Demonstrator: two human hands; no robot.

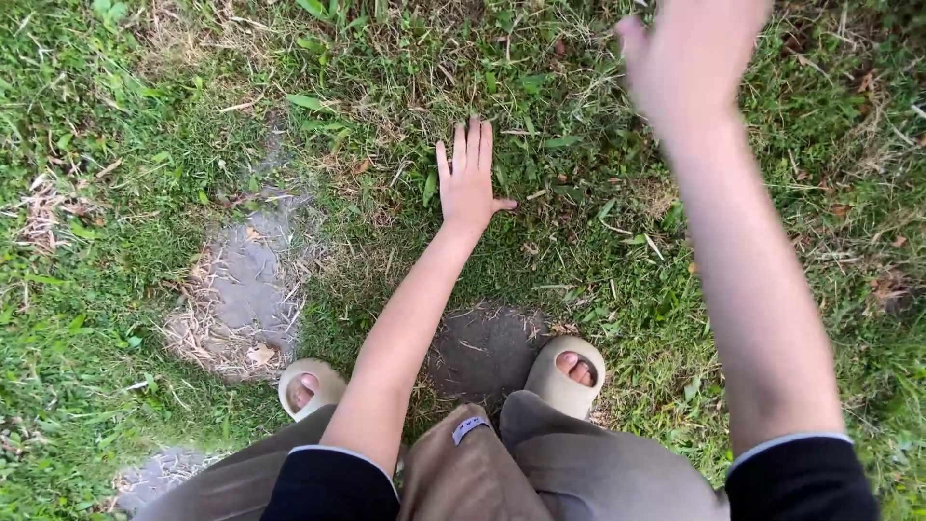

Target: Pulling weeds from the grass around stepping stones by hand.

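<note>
I look down at a patch of grass (579,241). My left hand (468,178) reaches out low over the grass, flat, fingers straight and slightly spread, holding nothing; I cannot tell whether it touches the blades. My right hand (690,53) is raised higher and nearer the camera at the top right, blurred, fingers loosely apart, with nothing in it. Both arms come out of dark sleeves at the bottom of the view.
My feet in beige open-toed slides (567,371) (307,386) stand on bare grey patches (246,280) among the grass. Dry straw and dead leaves lie scattered about. Olive trousers fill the bottom edge.
</note>
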